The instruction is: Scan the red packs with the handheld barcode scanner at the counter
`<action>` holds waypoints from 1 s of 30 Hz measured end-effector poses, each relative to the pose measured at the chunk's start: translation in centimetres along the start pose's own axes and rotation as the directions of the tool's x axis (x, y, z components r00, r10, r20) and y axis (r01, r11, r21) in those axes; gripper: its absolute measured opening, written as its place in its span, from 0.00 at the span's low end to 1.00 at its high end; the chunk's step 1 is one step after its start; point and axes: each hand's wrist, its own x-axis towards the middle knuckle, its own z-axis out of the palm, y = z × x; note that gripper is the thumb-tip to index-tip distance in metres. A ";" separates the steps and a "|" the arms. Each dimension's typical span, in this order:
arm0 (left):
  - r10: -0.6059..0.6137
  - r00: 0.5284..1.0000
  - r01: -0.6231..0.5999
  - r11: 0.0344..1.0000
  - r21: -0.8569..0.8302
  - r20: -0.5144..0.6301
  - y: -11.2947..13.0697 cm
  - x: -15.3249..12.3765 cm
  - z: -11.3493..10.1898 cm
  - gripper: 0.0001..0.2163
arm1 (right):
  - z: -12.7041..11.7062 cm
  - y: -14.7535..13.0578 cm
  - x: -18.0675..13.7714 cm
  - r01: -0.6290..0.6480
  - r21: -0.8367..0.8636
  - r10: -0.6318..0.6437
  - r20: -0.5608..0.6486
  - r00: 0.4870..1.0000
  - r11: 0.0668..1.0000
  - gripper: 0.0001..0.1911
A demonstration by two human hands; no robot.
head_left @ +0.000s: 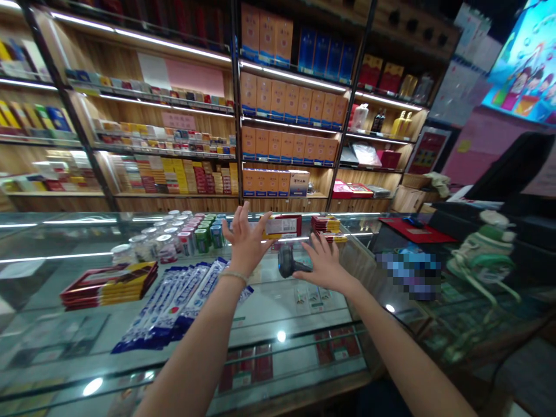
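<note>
My left hand [247, 242] is raised over the counter with several fingers fanned out. Its thumb and index finger are at the left end of a flat red-and-yellow packet [283, 226], whose white barcode label faces me. Just to the right, my right hand [325, 263] has its thumb and fingers around the handle of a black barcode scanner [285, 260]; the palm side is hidden. The scanner's head points left, below the packet. A stack of similar red-and-yellow packets [325, 225] lies behind my right hand.
On the glass counter [269, 301] lie blue-and-white sticks [182, 301], more red-and-yellow packets [108, 284] and rows of small tubs [165, 244]. A green bottle [484, 255] and a red mat [417, 229] are at right. Stocked shelves [286, 119] stand behind.
</note>
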 end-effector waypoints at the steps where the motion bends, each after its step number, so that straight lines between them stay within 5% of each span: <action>1: 0.000 1.000 0.000 1.000 0.003 -0.005 -0.1 0.0 0.1 0.34 | 0.1 -0.3 -0.2 0.005 -0.015 -0.005 0.013 1.000 1.000 0.48; 17: -0.016 1.000 0.015 1.000 0.020 0.015 -0.2 -0.2 0.2 0.33 | 2.7 -2.6 -0.8 0.035 -0.117 -0.048 -0.114 0.992 0.993 0.20; 30: -0.169 0.985 0.169 0.985 0.022 0.035 -0.2 -0.4 0.4 0.32 | -0.1 -2.0 -1.7 0.020 0.099 0.013 -0.321 0.947 0.995 0.17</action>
